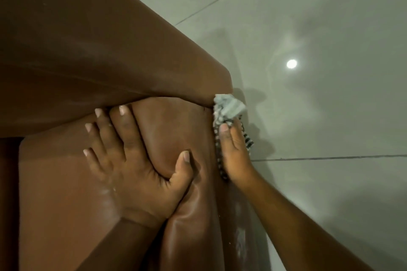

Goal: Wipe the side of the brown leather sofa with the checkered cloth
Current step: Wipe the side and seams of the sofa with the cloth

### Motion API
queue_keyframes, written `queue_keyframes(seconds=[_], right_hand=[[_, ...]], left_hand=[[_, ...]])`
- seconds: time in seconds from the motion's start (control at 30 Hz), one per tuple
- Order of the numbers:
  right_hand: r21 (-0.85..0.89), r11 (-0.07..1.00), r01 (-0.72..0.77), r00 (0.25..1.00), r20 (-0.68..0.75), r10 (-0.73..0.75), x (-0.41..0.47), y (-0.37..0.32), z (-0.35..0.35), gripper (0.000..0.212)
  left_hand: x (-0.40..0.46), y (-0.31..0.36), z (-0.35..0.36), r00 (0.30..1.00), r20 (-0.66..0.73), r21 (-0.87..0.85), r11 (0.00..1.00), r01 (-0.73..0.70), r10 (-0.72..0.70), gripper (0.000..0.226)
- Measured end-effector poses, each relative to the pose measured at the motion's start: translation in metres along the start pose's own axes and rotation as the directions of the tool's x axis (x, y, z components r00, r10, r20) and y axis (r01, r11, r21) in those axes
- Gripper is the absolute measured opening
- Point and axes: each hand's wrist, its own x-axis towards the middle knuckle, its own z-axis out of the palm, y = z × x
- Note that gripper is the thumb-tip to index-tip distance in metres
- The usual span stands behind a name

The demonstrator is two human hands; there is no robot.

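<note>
Sofa (88,55) fills the left and middle of the view, brown leather, glossy. Left hand (132,160) lies flat on top of the armrest, fingers spread, thumb tucked into a crease. It holds nothing, looks like it's just bracing.

Moving right: the sofa's outer side face drops away from the armrest edge, nearly edge-on from here, so little of it shows. Checkered cloth (229,110) is bunched against that face, just under the corner where the back meets the arm. Right hand (233,152) presses it flat to the leather, fingers extended along the panel, cloth trapped between palm and sofa. More a flat press than a pinch.

Key relation: cloth sits at and beyond the fingertips, with the hand's long axis running along the side's top edge. Right hand is the one on the job; the left is a full armrest width away. Likely next stroke runs along or down that face.

Far right: pale tiled floor (330,28), a lamp glare spot on it.
</note>
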Motion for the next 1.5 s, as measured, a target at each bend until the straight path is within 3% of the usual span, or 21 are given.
queue_keyframes(seconds=[0.1, 0.17, 0.3, 0.37, 0.5, 0.6, 0.67, 0.73, 0.87, 0.97, 1.03, 1.07, 1.13, 1.2, 1.3, 1.4, 1.5], right_hand=[[0.041, 0.939, -0.342, 0.940, 0.006, 0.342, -0.006, 0.020, -0.018, 0.039], [0.028, 0.882, -0.469, 0.883, -0.012, 0.470, -0.010, 0.034, -0.026, 0.051], [0.050, 0.929, -0.367, 0.928, -0.049, 0.369, -0.018, 0.012, -0.014, 0.084], [0.078, 0.963, -0.257, 0.966, -0.010, 0.259, -0.027, -0.005, -0.004, 0.083], [0.096, 0.982, -0.163, 0.986, 0.062, 0.157, -0.043, -0.032, 0.012, 0.055], [0.006, 0.996, -0.088, 0.994, 0.067, 0.087, -0.048, -0.026, 0.008, 0.073], [-0.039, 0.992, -0.118, 0.991, 0.054, 0.120, -0.051, -0.012, 0.003, 0.087], [-0.028, 0.979, -0.200, 0.979, 0.038, 0.201, -0.063, 0.008, -0.002, 0.085], [0.107, 0.891, -0.442, 0.890, -0.076, 0.451, -0.123, 0.059, -0.021, 0.053], [0.130, 0.853, -0.505, 0.842, -0.142, 0.520, -0.170, 0.071, -0.026, 0.043], [0.136, 0.840, -0.525, 0.828, -0.148, 0.541, -0.177, 0.065, -0.020, 0.050], [0.128, 0.836, -0.534, 0.822, -0.155, 0.549, -0.174, 0.063, -0.017, 0.065], [0.075, 0.859, -0.506, 0.842, -0.176, 0.511, -0.162, 0.066, -0.012, 0.086], [0.000, 0.908, -0.419, 0.893, -0.183, 0.412, -0.144, 0.053, -0.006, 0.091], [-0.086, 0.953, -0.289, 0.948, -0.161, 0.273, -0.102, 0.010, 0.004, 0.088], [-0.130, 0.983, -0.129, 0.991, -0.044, 0.124, -0.069, -0.030, 0.011, 0.082], [-0.103, 0.994, -0.045, 0.997, 0.055, 0.051, -0.088, -0.017, 0.008, 0.069]], left_hand=[[-0.002, 0.003, -0.001, 1.000, -0.006, 0.025, 1.000, 0.008, -0.008, 0.111], [-0.002, 0.004, 0.001, 1.000, -0.012, 0.045, 0.999, 0.008, -0.007, 0.112], [0.000, 0.005, 0.009, 1.000, 0.012, 0.078, 0.997, 0.005, -0.006, 0.112], [0.002, 0.002, 0.009, 0.998, 0.055, 0.079, 0.997, 0.008, -0.012, 0.111], [0.019, 0.006, -0.014, 0.991, 0.131, 0.145, 0.989, 0.013, -0.032, 0.111], [-0.010, 0.009, -0.047, 0.947, 0.322, 0.168, 0.984, -0.065, 0.007, 0.125], [-0.051, 0.009, -0.059, 0.916, 0.401, 0.173, 0.982, -0.078, 0.002, 0.127], [-0.078, 0.007, -0.058, 0.929, 0.366, 0.198, 0.980, -0.024, -0.051, 0.123], [-0.080, 0.004, -0.033, 0.971, 0.226, 0.215, 0.976, 0.026, -0.075, 0.120], [-0.089, 0.004, -0.026, 0.978, 0.201, 0.203, 0.979, 0.004, -0.046, 0.120], [-0.091, 0.003, -0.023, 0.982, 0.184, 0.208, 0.978, -0.005, -0.034, 0.119], [-0.090, 0.004, -0.021, 0.984, 0.174, 0.206, 0.979, -0.003, -0.033, 0.119], [-0.088, 0.006, -0.016, 0.988, 0.151, 0.197, 0.980, -0.008, -0.022, 0.118], [-0.088, 0.005, -0.014, 0.990, 0.138, 0.188, 0.982, -0.011, -0.015, 0.118], [-0.091, 0.002, -0.013, 0.990, 0.137, 0.176, 0.984, -0.014, -0.011, 0.118], [-0.089, 0.001, -0.011, 0.992, 0.125, 0.173, 0.985, -0.009, -0.013, 0.118], [-0.086, -0.001, -0.014, 0.992, 0.125, 0.164, 0.986, -0.011, -0.009, 0.117]])
